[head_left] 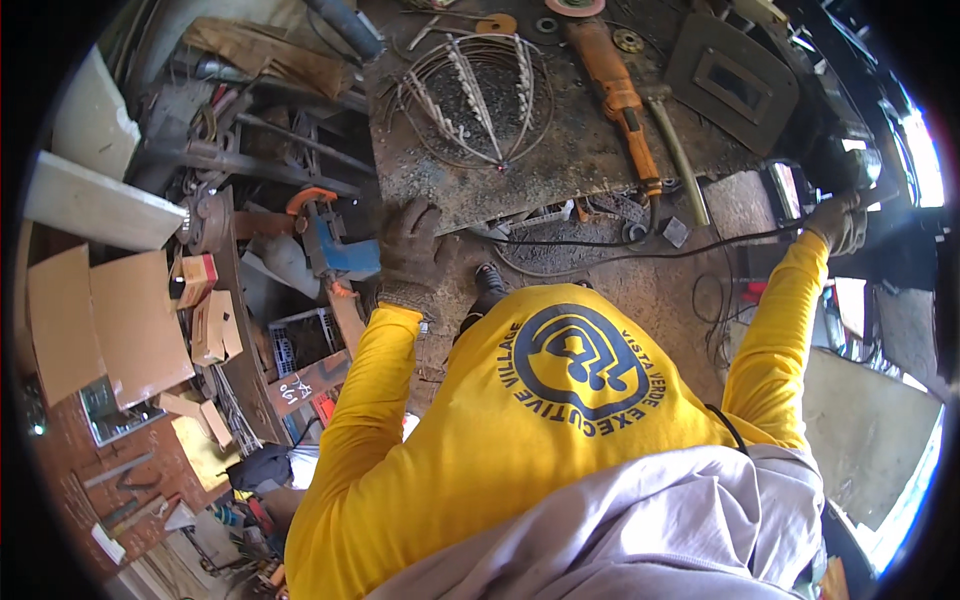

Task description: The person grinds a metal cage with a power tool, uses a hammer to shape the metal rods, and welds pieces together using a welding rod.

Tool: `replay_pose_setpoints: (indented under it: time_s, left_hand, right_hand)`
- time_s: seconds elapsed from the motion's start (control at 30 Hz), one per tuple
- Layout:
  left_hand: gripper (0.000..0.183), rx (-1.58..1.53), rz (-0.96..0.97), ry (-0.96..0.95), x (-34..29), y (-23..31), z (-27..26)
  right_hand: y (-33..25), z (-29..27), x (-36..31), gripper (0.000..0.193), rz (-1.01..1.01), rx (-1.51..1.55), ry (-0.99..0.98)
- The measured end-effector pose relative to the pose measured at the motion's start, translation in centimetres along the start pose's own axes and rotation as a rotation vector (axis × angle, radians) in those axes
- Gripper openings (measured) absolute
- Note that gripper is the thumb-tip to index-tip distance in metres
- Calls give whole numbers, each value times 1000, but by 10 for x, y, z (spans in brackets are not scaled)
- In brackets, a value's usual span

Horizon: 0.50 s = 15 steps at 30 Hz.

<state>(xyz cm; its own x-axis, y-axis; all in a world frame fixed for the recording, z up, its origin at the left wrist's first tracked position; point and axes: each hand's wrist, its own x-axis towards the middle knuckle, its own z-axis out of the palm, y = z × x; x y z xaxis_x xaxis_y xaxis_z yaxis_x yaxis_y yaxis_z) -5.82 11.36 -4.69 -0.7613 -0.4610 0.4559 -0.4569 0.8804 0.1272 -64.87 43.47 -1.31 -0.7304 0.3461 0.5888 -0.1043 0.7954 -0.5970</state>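
Both my hands wear dark, dirty work gloves. My left hand [410, 255] is at the near left corner of the metal work table [590, 165], its fingers stretched toward the tabletop; nothing shows in it. Out to the far right, my right hand [840, 222] is closed beside dark equipment, and what it grips I cannot make out. A black cable [690, 254] runs from near that hand along the table's front. On the tabletop lie a wire ring with pointed, twisted rods [478, 100], an orange angle grinder [620, 100] and a hammer [682, 165].
A dark welding shield [735, 80] lies at the table's far right. Left of the table stands a blue metal tool [340, 250] with an orange curved part. Cardboard boxes [140, 320], boards and scrap crowd the left side. Loose cables [715, 310] lie on the floor at right.
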Motion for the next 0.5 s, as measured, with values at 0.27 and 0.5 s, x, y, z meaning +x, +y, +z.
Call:
replay_pose_setpoints:
  time_s: [0.27, 0.5]
  left_hand:
    - [43, -76, -70, 55, -13, -6, 0]
    - [34, -140, -103, 86, -1, 2, -22]
  right_hand:
    - [-36, -33, -46, 54, -68, 255, 173]
    - [-87, -85, -142, 63, -411, 483, 15]
